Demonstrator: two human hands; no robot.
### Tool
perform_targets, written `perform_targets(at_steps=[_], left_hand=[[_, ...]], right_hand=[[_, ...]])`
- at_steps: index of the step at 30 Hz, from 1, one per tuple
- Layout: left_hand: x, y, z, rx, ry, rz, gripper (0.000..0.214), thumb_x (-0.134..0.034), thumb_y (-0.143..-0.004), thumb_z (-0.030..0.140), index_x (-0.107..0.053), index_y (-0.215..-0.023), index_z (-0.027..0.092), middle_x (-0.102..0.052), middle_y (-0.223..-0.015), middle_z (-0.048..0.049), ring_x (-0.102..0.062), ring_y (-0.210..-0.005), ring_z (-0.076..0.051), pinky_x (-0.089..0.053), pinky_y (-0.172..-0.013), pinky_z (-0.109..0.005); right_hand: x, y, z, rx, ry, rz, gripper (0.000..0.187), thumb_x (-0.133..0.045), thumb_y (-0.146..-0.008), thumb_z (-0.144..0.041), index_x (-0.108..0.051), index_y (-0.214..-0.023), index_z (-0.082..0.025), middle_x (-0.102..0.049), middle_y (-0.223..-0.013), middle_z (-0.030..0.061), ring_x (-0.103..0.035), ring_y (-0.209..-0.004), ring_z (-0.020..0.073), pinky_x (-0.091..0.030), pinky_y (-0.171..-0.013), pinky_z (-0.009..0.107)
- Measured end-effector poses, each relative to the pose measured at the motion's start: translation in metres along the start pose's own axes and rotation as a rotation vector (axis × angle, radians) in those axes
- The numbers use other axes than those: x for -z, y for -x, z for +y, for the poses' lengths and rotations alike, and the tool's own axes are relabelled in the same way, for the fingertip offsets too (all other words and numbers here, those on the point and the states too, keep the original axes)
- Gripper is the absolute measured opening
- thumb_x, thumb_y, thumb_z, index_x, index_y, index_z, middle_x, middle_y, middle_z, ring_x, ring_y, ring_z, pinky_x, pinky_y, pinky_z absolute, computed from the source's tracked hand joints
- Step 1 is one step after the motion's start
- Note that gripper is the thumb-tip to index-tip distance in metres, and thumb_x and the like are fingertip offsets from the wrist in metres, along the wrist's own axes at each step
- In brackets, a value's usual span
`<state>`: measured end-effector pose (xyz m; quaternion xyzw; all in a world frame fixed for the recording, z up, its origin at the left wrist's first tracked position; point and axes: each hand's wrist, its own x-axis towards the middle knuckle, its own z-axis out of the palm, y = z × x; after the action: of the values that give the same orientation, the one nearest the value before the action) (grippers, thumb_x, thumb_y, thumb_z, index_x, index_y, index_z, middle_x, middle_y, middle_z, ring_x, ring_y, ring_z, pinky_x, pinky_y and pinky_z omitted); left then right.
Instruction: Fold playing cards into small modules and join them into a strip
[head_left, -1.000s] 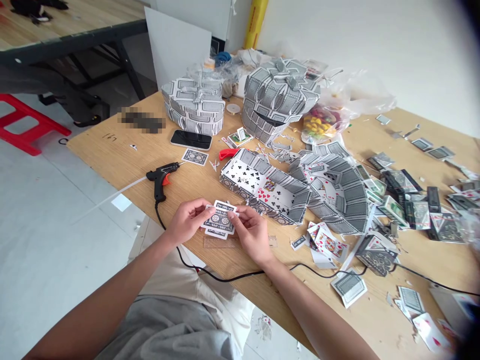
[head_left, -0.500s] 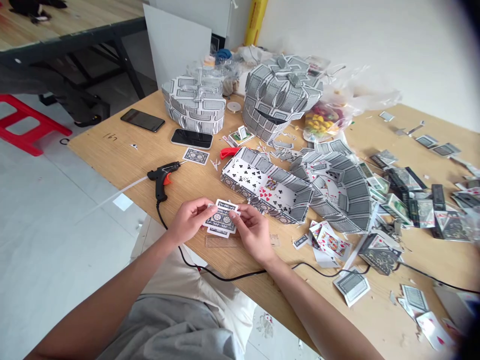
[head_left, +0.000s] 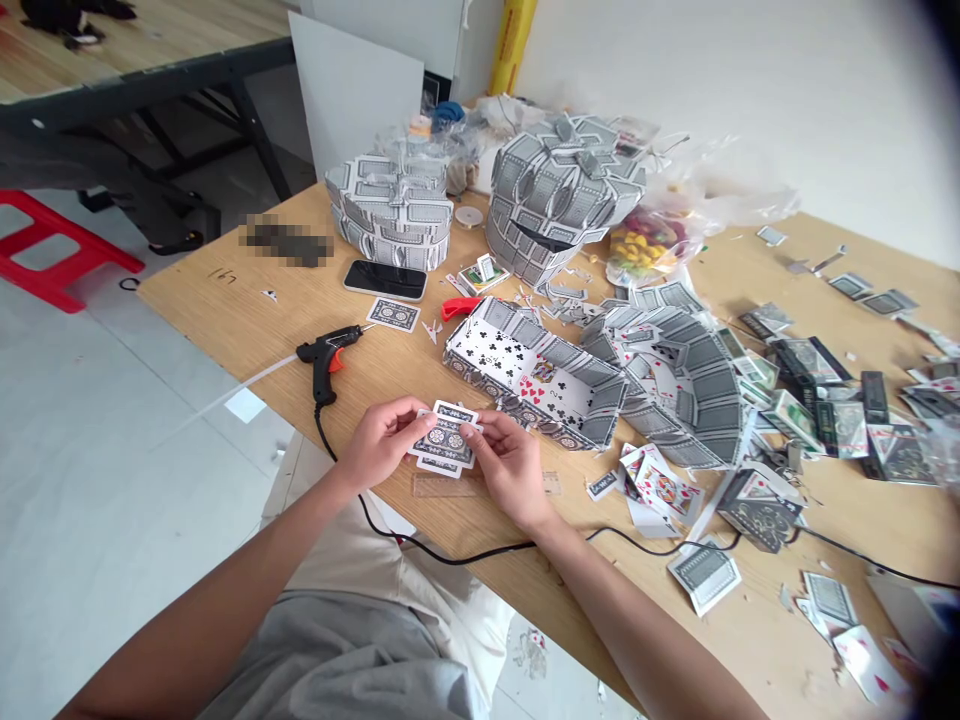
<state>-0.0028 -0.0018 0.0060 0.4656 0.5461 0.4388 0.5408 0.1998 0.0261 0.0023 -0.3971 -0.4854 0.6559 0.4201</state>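
Observation:
Between my two hands, close to the table's front edge, I hold a few playing cards [head_left: 445, 436] with dark patterned backs, laid crosswise over each other. My left hand [head_left: 386, 440] pinches their left side, thumb on top. On the right side, my right hand [head_left: 510, 462] grips them with thumb and fingers. A clear ruler [head_left: 444, 486] lies just below the cards, partly covered. Beyond my hands stands a long open box made of cards [head_left: 536, 375], its inside showing clubs and hearts. A black glue gun [head_left: 324, 360] with an orange trigger rests left of my left hand.
A curved card tray [head_left: 679, 385] adjoins the box. Two larger card-built shapes [head_left: 394, 215] [head_left: 559, 200] stand behind. A phone [head_left: 385, 279], a red-handled tool [head_left: 459, 307], loose cards [head_left: 664, 485] and card boxes [head_left: 761, 508] lie around. The glue gun's cable [head_left: 465, 558] crosses below my hands.
Hardly anything differs. My hands hold the cards in nearly the same place, and the whole view has shifted very slightly.

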Motion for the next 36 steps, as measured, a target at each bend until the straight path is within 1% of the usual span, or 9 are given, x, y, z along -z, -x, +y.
perform_targets(at_steps=[4,11,17,23,25,29,31,34,36], left_hand=[[0.000,0.000,-0.003,0.014,0.012,-0.001,0.040,-0.072,-0.095,0.057,-0.070,-0.087,0.018,-0.059,-0.070,0.0023,-0.055,-0.059,-0.012,-0.047,-0.050,-0.020],[0.000,0.001,-0.003,0.011,0.021,0.005,0.039,-0.073,-0.094,0.056,-0.070,-0.087,0.018,-0.059,-0.069,0.0023,-0.055,-0.058,-0.012,-0.047,-0.049,-0.020],[-0.001,0.000,-0.001,0.016,0.022,0.006,0.040,-0.073,-0.094,0.057,-0.070,-0.088,0.018,-0.059,-0.070,0.0021,-0.056,-0.059,-0.013,-0.048,-0.050,-0.021],[0.000,0.000,-0.001,0.014,0.001,0.002,0.040,-0.072,-0.094,0.057,-0.070,-0.087,0.018,-0.058,-0.069,0.0023,-0.054,-0.058,-0.013,-0.046,-0.049,-0.021],[0.001,-0.001,0.001,0.015,0.009,-0.010,0.038,-0.072,-0.094,0.056,-0.070,-0.088,0.018,-0.061,-0.071,0.0014,-0.057,-0.062,-0.014,-0.048,-0.053,-0.022],[0.003,-0.001,0.007,0.004,0.054,-0.063,0.034,-0.076,-0.092,0.050,-0.071,-0.100,0.017,-0.071,-0.087,-0.0031,-0.066,-0.078,-0.017,-0.053,-0.070,-0.025],[0.004,-0.001,0.008,0.012,0.050,-0.063,0.034,-0.076,-0.090,0.049,-0.070,-0.099,0.017,-0.070,-0.084,-0.0024,-0.063,-0.075,-0.016,-0.050,-0.068,-0.024],[0.004,0.000,0.007,0.016,0.008,-0.037,0.034,-0.076,-0.090,0.050,-0.067,-0.090,0.017,-0.062,-0.073,0.0011,-0.055,-0.064,-0.013,-0.042,-0.059,-0.023],[0.004,0.000,0.006,0.010,-0.007,-0.027,0.034,-0.075,-0.089,0.051,-0.067,-0.088,0.018,-0.059,-0.070,0.0023,-0.051,-0.062,-0.012,-0.040,-0.057,-0.022]], right_hand=[[0.001,0.000,0.002,0.011,0.013,0.001,0.032,-0.083,-0.091,-0.049,-0.074,-0.106,-0.022,-0.083,-0.100,0.0072,-0.077,-0.085,0.0210,-0.062,-0.081,0.034],[0.000,0.000,0.003,0.013,0.026,0.021,0.037,-0.084,-0.089,-0.051,-0.072,-0.107,-0.022,-0.083,-0.098,0.0076,-0.077,-0.085,0.0223,-0.063,-0.081,0.034],[-0.001,0.001,0.002,0.030,0.019,0.020,0.034,-0.084,-0.090,-0.050,-0.073,-0.106,-0.023,-0.082,-0.098,0.0071,-0.077,-0.084,0.0219,-0.063,-0.081,0.035],[-0.001,0.001,0.000,0.003,0.021,0.014,0.035,-0.083,-0.089,-0.053,-0.073,-0.105,-0.023,-0.082,-0.096,0.0068,-0.077,-0.082,0.0224,-0.062,-0.079,0.036],[-0.001,0.001,0.000,-0.007,0.012,0.010,0.037,-0.083,-0.089,-0.054,-0.073,-0.105,-0.022,-0.082,-0.096,0.0069,-0.077,-0.083,0.0225,-0.062,-0.079,0.036],[-0.002,0.003,0.001,0.000,0.022,0.000,0.035,-0.083,-0.091,-0.051,-0.074,-0.106,-0.021,-0.081,-0.096,0.0070,-0.076,-0.084,0.0212,-0.060,-0.077,0.033],[-0.003,0.004,0.002,0.001,0.030,-0.006,0.034,-0.082,-0.091,-0.051,-0.074,-0.105,-0.021,-0.081,-0.095,0.0067,-0.075,-0.082,0.0204,-0.059,-0.074,0.032],[-0.003,0.006,0.004,-0.006,0.039,-0.004,0.036,-0.082,-0.091,-0.053,-0.073,-0.105,-0.021,-0.081,-0.093,0.0062,-0.073,-0.078,0.0202,-0.058,-0.070,0.032],[-0.003,0.006,0.005,-0.005,0.044,0.001,0.037,-0.083,-0.090,-0.054,-0.073,-0.105,-0.021,-0.080,-0.092,0.0061,-0.073,-0.077,0.0203,-0.058,-0.069,0.032]])
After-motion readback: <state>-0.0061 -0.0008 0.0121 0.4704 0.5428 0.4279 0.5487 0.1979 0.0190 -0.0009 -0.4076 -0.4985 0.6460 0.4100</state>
